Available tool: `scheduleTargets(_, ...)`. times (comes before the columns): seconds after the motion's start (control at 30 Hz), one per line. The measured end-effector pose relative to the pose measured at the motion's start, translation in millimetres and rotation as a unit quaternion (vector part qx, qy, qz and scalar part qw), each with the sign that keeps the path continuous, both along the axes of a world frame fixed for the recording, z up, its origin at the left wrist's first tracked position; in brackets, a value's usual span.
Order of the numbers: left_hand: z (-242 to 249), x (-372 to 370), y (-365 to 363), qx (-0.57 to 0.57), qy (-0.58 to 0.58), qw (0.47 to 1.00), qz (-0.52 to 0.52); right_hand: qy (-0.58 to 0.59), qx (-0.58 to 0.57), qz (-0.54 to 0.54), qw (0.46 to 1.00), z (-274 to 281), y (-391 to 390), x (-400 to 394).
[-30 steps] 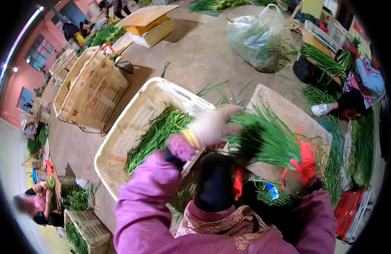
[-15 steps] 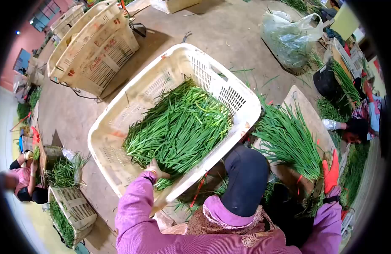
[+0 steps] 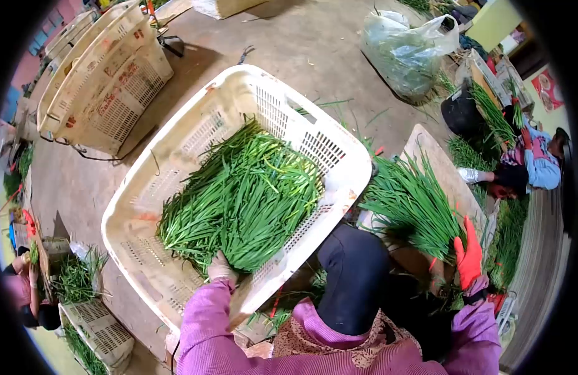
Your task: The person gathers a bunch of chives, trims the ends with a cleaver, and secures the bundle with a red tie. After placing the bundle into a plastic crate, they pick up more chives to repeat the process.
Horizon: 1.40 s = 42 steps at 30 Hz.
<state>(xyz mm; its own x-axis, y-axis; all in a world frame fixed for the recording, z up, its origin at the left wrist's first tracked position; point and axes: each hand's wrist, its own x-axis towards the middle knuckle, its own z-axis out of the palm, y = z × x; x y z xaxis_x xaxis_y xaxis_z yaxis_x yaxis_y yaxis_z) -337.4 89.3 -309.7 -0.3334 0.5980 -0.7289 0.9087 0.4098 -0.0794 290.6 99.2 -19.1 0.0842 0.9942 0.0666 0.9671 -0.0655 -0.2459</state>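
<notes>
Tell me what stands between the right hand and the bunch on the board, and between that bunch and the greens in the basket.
Nothing visible stands between the right hand and the bunch. Between bunch and greens stands the right side of the basket.

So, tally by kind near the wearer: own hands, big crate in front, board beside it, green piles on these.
Hands: 2 (left hand, right hand)
Crate: 1
Board: 1
Green piles: 2 (heap in crate, bunch on board)
Total: 6
</notes>
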Motion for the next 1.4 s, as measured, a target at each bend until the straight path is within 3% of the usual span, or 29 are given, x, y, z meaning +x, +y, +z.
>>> scheduleTargets(0.13,42.3,-13.2,21.2,-0.052,-0.054,0.996,0.052,0.05,0.009,0.012,0.999,0.8,11.3,-5.2)
scheduleTargets(0.17,19.7,-31.6,25.7,-0.094,-0.061,0.993,0.033,0.067,0.008,0.013,0.998,2.1,14.3,-7.3)
scheduleTargets(0.2,34.2,-39.8,27.9,-0.052,-0.116,0.992,0.026,0.07,0.004,0.015,0.997,5.5,17.7,-8.5)
scheduleTargets(0.27,63.8,-65.7,51.5,-0.115,-0.268,0.954,-0.075,0.104,-0.024,-0.012,0.994,9.1,23.9,-12.0)
scheduleTargets(0.3,88.4,-66.7,51.1,-0.084,-0.366,0.919,0.12,0.136,0.014,0.014,0.991,-0.9,26.3,-4.4)
scheduleTargets(0.33,108.0,-68.4,49.9,-0.045,-0.444,0.84,0.308,0.142,0.009,0.019,0.99,-6.1,29.6,4.8)
scheduleTargets(0.4,121.9,-83.1,59.4,-0.076,-0.399,0.847,0.342,0.159,-0.008,0.011,0.987,-14.8,43.7,15.1)
scheduleTargets(0.47,123.0,-93.0,58.8,-0.098,-0.428,0.797,0.416,0.158,-0.016,0.009,0.987,9.2,66.5,-30.7)
scheduleTargets(0.53,119.2,-90.3,55.8,-0.126,-0.423,0.769,0.461,0.162,-0.038,0.08,0.983,31.3,88.5,-83.2)
scheduleTargets(0.6,107.9,-80.1,50.8,-0.129,-0.391,0.781,0.469,0.123,-0.059,0.138,0.981,51.7,104.1,-138.3)
scheduleTargets(0.63,79.4,-83.4,41.6,-0.136,-0.419,0.779,0.446,0.124,-0.054,0.178,0.975,53.3,110.2,-159.1)
scheduleTargets(0.67,83.2,-70.4,37.3,-0.134,-0.428,0.788,0.422,0.125,-0.049,0.217,0.967,54.4,113.1,-177.5)
scheduleTargets(0.77,76.2,-33.7,18.0,-0.008,-0.407,0.815,0.414,0.152,-0.102,0.257,0.949,62.6,109.4,-223.8)
scheduleTargets(0.8,50.7,-39.7,8.7,0.005,-0.413,0.811,0.414,0.15,-0.103,0.257,0.949,61.5,107.0,-227.1)
scheduleTargets(0.87,15.7,-48.7,-7.1,0.111,-0.28,0.907,0.296,0.141,-0.105,0.302,0.937,53.9,100.8,-231.0)
scheduleTargets(0.9,32.6,-43.4,-8.8,0.132,-0.214,0.942,0.22,0.136,-0.09,0.318,0.934,50.4,97.7,-226.5)
scheduleTargets(0.93,43.7,-39.6,-15.3,0.138,-0.201,0.944,0.222,0.137,-0.09,0.319,0.933,46.9,95.1,-221.2)
scheduleTargets(1.0,64.4,-41.5,-25.6,0.097,-0.334,0.888,0.299,0.158,-0.109,0.285,0.939,41.1,90.6,-208.9)
scheduleTargets(1.03,76.8,-34.2,-23.9,0.039,-0.343,0.879,0.328,0.159,-0.092,0.278,0.943,39.8,87.6,-203.6)
scheduleTargets(1.07,93.4,-28.0,-26.5,0.035,-0.368,0.884,0.286,0.161,-0.092,0.277,0.943,39.9,86.4,-199.9)
scheduleTargets(1.13,69.4,-29.3,-31.7,-0.075,-0.243,0.949,0.186,0.181,-0.154,0.23,0.944,41.8,84.7,-193.7)
scheduleTargets(1.17,57.5,-33.6,-28.7,-0.149,-0.24,0.942,0.181,0.194,-0.135,0.237,0.942,30.1,82.6,-185.6)
scheduleTargets(1.27,13.3,-38.8,-25.2,-0.175,-0.243,0.945,0.132,0.233,-0.129,0.251,0.931,34.6,77.8,-185.3)
scheduleTargets(1.33,47.9,-27.2,-13.5,-0.132,-0.175,0.972,0.078,0.236,-0.135,0.241,0.932,36.7,77.6,-184.1)
scheduleTargets(1.4,93.1,-33.2,11.1,-0.175,-0.237,0.955,0.026,0.263,-0.139,0.257,0.919,41.1,78.0,-182.7)
